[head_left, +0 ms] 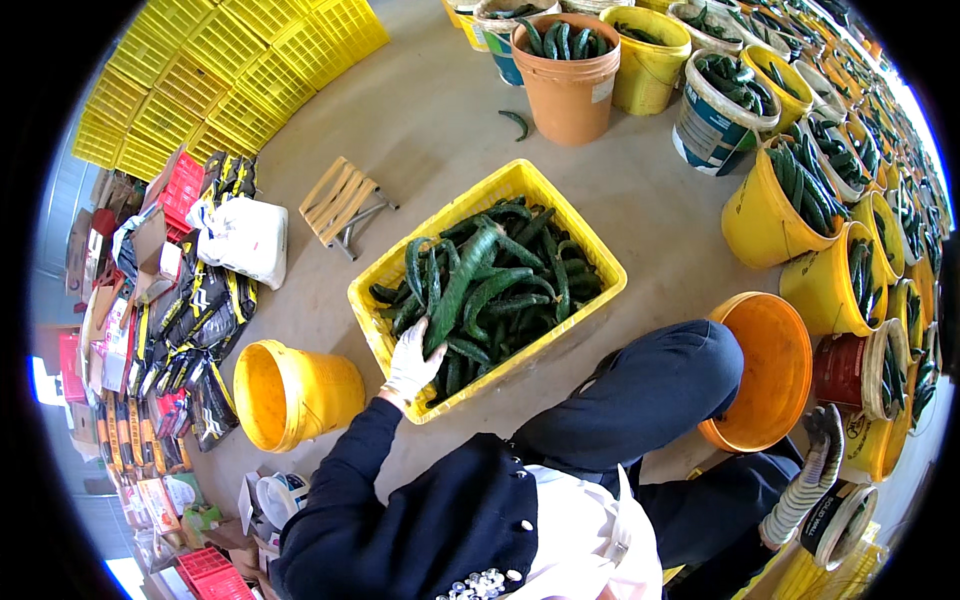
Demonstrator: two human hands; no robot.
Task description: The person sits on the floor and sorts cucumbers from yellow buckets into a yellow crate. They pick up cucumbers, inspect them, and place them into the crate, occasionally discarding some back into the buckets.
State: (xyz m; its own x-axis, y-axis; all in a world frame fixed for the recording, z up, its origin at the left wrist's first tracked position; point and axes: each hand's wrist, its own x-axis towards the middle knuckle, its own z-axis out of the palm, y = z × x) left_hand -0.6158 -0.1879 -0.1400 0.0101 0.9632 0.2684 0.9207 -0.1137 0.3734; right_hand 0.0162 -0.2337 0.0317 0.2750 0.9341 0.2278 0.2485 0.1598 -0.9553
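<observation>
A yellow plastic crate (590,310) full of dark green cucumbers (508,297) stands on the floor in front of me. Over its left near corner, my left hand (410,364) in a white glove is closed around a long cucumber (466,280). That cucumber slants away across the heap, its far end a little blurred. My right hand (822,440), in a striped grey glove, is far out on the right, beyond my bent knee. Its fingers look stretched out with nothing visible in them, beside a dark-labelled bucket (838,525).
An orange bucket (757,370) stands by my knee, and a yellow bucket (300,394) left of the crate. Beyond the crate is a small folding stool (340,203). Rows of cucumber-filled buckets (778,205) line the right. Stacked yellow crates (215,75) and black bags (215,310) are left.
</observation>
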